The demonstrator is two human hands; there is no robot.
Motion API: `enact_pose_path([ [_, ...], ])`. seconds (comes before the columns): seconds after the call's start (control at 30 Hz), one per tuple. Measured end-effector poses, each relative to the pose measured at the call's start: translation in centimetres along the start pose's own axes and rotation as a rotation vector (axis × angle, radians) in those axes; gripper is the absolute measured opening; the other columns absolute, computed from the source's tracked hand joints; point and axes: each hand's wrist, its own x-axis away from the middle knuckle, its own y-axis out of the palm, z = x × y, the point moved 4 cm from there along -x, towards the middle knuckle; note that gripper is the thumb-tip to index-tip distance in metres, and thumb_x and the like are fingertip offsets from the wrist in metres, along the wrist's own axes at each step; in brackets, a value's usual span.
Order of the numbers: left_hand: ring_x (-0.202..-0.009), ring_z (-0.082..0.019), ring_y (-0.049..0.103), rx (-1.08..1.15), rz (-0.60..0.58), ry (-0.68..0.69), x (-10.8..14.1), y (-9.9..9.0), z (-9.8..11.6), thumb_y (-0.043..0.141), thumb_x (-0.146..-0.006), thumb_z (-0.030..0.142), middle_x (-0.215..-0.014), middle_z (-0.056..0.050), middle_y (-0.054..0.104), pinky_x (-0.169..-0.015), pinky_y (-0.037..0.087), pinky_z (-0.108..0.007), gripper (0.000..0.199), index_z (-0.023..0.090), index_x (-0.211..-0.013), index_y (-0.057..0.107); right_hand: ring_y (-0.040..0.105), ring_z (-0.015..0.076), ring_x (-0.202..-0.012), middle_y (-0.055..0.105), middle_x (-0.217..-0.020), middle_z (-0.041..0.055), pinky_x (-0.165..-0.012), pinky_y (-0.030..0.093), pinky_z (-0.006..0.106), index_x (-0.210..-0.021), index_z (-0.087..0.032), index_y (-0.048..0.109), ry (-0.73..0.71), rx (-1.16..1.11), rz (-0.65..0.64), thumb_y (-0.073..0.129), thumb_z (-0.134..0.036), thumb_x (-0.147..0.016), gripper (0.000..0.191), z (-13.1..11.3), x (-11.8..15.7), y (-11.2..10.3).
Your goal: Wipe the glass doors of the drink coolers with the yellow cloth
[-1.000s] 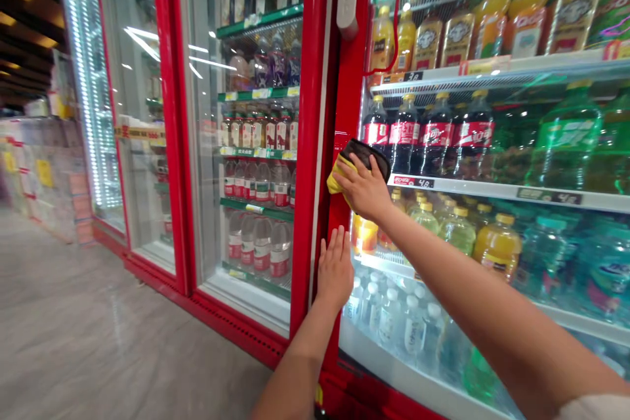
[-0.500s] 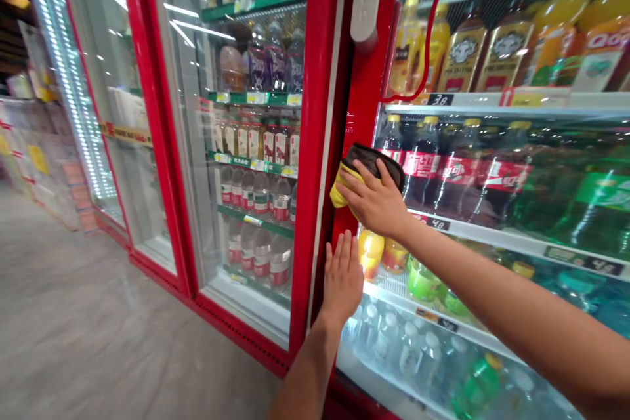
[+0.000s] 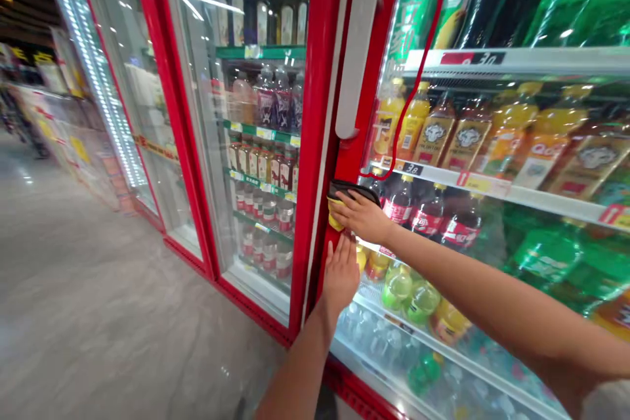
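My right hand [image 3: 363, 215] presses a black and yellow cloth [image 3: 336, 211] against the red door frame [image 3: 352, 161] of the drinks cooler, just below its grey handle [image 3: 358, 56]. Below and slightly left of it, my left hand [image 3: 340, 270] lies flat on the same red frame with its fingers stretched upward, the fingertips close to my right hand. Nothing shows in my left hand. A red cord [image 3: 418, 72] hangs in a curve over the glass and ends just above the cloth.
Behind the right-hand glass, shelves [image 3: 522, 191] hold several rows of bottles. On the left stands another cooler with a red frame [image 3: 319, 79] and stocked shelves. Grey floor [image 3: 123, 315] spreads at the lower left, with stacked goods [image 3: 63, 138] farther back.
The view has tilted up, showing more of the handle and upper shelves. My hands are now closer together; the cloth is still under my right hand on the red frame.
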Motion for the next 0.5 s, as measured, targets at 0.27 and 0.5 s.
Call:
enact_pose_path([
  [0.27, -0.157, -0.024, 0.019, -0.009, 0.015, -0.018, -5.0, -7.9, -1.9, 0.04, -0.097, 0.023, -0.168, -0.013, 0.019, -0.129, 0.021, -0.048, 0.077, 0.01, -0.163, 0.003, 0.047, 0.032, -0.141, 0.057, -0.149, 0.0126, -0.114, 0.036, 0.051, -0.135, -0.015, 0.063, 0.072, 0.025, 0.048, 0.052, -0.016, -0.098, 0.039, 7.2, -2.6, -6.2],
  [0.5, -0.156, -0.024, 0.023, -0.004, -0.054, 0.055, -8.2, -12.7, -4.6, 0.041, -0.097, 0.022, -0.167, -0.016, 0.025, -0.126, 0.027, -0.051, 0.067, 0.008, -0.16, 0.022, 0.057, 0.0263, -0.126, 0.063, -0.144, 0.01, -0.104, 0.043, 0.043, -0.128, -0.017, 0.067, 0.009, 0.06, 0.017, 0.057, -0.015, -0.097, 0.033, 8.2, -3.8, -8.1],
])
